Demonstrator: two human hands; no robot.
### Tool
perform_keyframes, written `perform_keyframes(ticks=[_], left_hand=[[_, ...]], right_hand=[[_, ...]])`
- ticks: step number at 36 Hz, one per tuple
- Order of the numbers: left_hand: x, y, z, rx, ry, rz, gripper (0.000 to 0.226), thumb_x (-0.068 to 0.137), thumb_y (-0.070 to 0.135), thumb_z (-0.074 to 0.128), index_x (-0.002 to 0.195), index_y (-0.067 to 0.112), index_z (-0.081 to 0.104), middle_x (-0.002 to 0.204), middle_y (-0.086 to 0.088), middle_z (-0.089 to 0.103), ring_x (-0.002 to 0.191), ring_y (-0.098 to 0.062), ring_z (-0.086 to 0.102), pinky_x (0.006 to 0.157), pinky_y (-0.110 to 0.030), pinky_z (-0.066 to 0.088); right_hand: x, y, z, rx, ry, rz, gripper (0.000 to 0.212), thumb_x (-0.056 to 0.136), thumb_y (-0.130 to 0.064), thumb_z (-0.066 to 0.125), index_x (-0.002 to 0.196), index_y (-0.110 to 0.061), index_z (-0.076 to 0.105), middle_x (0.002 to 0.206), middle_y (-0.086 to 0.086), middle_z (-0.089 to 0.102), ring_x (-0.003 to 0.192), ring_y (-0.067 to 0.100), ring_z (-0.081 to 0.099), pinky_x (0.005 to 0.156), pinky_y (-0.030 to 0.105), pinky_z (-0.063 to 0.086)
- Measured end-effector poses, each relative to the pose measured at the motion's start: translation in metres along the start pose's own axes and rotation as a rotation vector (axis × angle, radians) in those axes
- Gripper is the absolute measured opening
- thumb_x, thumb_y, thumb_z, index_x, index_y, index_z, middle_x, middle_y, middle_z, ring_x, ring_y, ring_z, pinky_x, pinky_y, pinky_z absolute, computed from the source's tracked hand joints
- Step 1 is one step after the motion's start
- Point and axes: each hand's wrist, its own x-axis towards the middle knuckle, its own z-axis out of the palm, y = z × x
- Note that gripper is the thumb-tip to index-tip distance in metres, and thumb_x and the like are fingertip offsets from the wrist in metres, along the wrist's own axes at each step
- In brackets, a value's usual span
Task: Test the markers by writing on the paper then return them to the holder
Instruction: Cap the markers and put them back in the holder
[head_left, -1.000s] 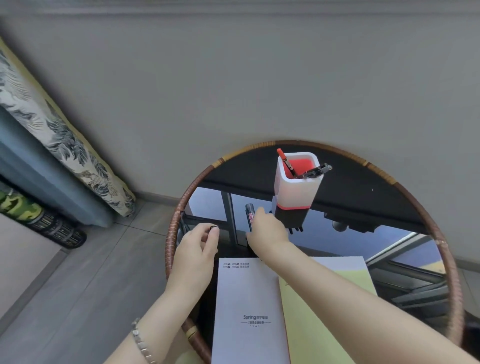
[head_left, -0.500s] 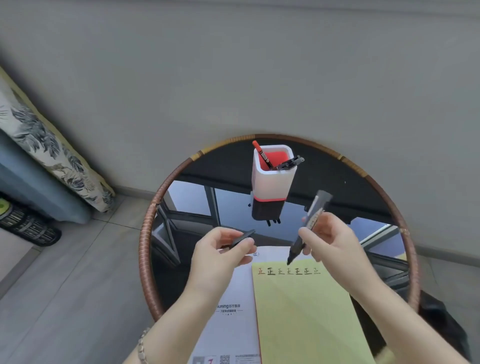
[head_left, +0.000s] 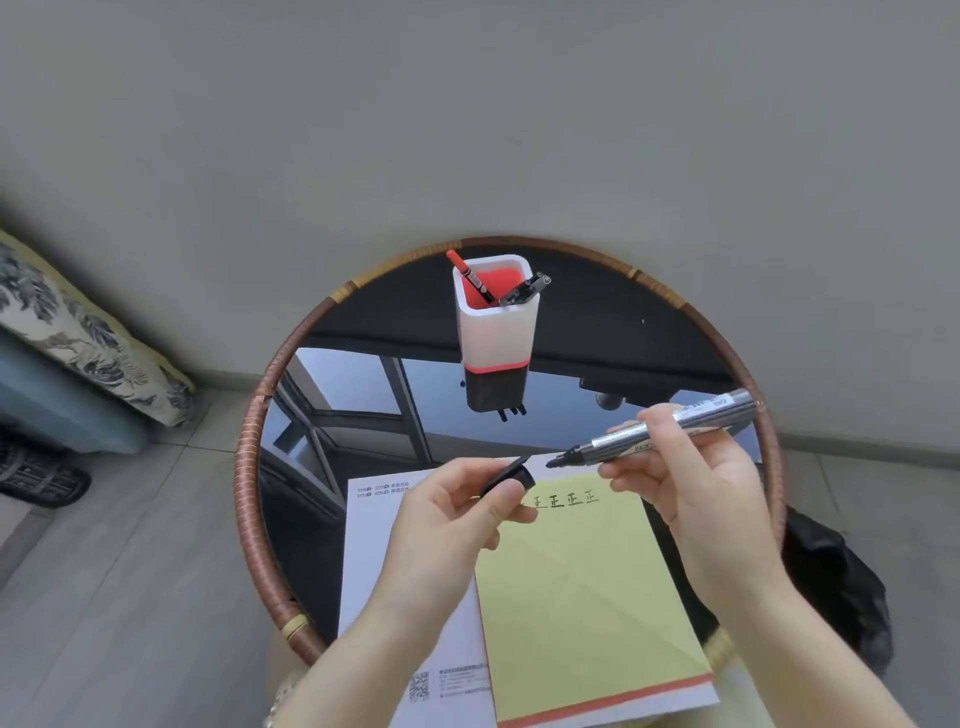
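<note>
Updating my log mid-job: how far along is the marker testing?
Done: a row of test characters sits along the top of the yellow paper, and a red marker and a dark marker stand in the holder. In hand: the right hand holds an uncapped black marker, tip near the paper's top edge; the left hand pinches a cap. Left: write with this marker, recap it, put it in the holder.

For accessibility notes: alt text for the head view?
The right hand holds an uncapped black-and-silver marker near a yellow paper sheet's top edge; the left hand pinches a black cap. A white square pen holder stands behind.
</note>
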Motion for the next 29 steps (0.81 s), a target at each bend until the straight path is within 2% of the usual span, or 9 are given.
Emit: perform_keyframes(ticks=[6, 12, 17, 20, 22, 25, 29], left_hand=[[-0.002, -0.001, -0.002, -0.012, -0.003, 0.035, 0.012, 0.085, 0.006, 0.061, 0.091, 0.014, 0.068, 0.071, 0.004, 0.071, 0.064, -0.003, 0.065, 0.055, -0.014, 0.045], [-0.004, 0.0, -0.002, 0.013, -0.016, 0.066, 0.015, 0.083, 0.005, 0.063, 0.091, 0.016, 0.068, 0.073, 0.003, 0.072, 0.063, -0.004, 0.066, 0.055, -0.014, 0.044], [-0.007, 0.003, 0.0, 0.046, -0.067, 0.125, 0.016, 0.082, 0.001, 0.062, 0.091, 0.013, 0.067, 0.079, -0.002, 0.073, 0.057, -0.01, 0.064, 0.053, -0.01, 0.043], [-0.007, 0.001, -0.001, 0.164, -0.087, 0.163, 0.018, 0.085, 0.006, 0.061, 0.091, 0.023, 0.065, 0.076, 0.009, 0.069, 0.057, -0.005, 0.059, 0.057, -0.009, 0.043], [-0.006, -0.002, -0.003, 0.335, -0.108, 0.211, 0.02, 0.088, 0.017, 0.059, 0.092, 0.036, 0.061, 0.075, 0.016, 0.064, 0.061, 0.001, 0.054, 0.061, -0.01, 0.044], [-0.005, -0.004, -0.004, 0.548, -0.164, 0.289, 0.012, 0.092, 0.031, 0.05, 0.089, 0.042, 0.051, 0.07, 0.013, 0.053, 0.063, 0.001, 0.047, 0.061, -0.012, 0.04], [-0.004, -0.004, -0.003, 0.569, -0.2, 0.356, 0.008, 0.095, 0.028, 0.045, 0.094, 0.03, 0.053, 0.065, 0.018, 0.049, 0.057, -0.002, 0.041, 0.055, -0.014, 0.033]], right_hand=[[-0.006, -0.001, 0.005, 0.015, -0.038, -0.017, 0.019, 0.077, -0.031, 0.054, 0.081, -0.013, 0.056, 0.064, 0.004, 0.069, 0.055, 0.017, 0.065, 0.053, 0.019, 0.053], [-0.008, 0.003, 0.009, 0.014, -0.052, 0.004, 0.016, 0.08, -0.028, 0.053, 0.081, -0.012, 0.056, 0.064, 0.005, 0.069, 0.054, 0.017, 0.065, 0.052, 0.019, 0.052], [-0.012, 0.004, 0.012, 0.006, -0.119, 0.042, 0.023, 0.073, -0.029, 0.058, 0.082, -0.008, 0.058, 0.072, 0.013, 0.071, 0.055, 0.019, 0.065, 0.052, 0.022, 0.053], [-0.013, 0.003, 0.013, 0.024, -0.131, 0.107, 0.036, 0.078, -0.041, 0.061, 0.08, -0.006, 0.06, 0.075, 0.015, 0.072, 0.055, 0.021, 0.065, 0.05, 0.023, 0.053], [-0.012, 0.001, 0.013, 0.011, -0.105, 0.139, 0.047, 0.072, -0.05, 0.055, 0.078, -0.003, 0.06, 0.073, 0.015, 0.073, 0.052, 0.021, 0.065, 0.047, 0.021, 0.052], [-0.01, 0.001, 0.015, -0.032, -0.063, 0.114, 0.038, 0.079, -0.039, 0.053, 0.071, -0.002, 0.056, 0.063, 0.013, 0.07, 0.044, 0.019, 0.061, 0.041, 0.02, 0.048], [-0.007, 0.004, 0.016, -0.029, -0.035, 0.095, 0.027, 0.091, -0.014, 0.049, 0.067, -0.002, 0.053, 0.052, 0.009, 0.065, 0.038, 0.015, 0.057, 0.039, 0.018, 0.046]])
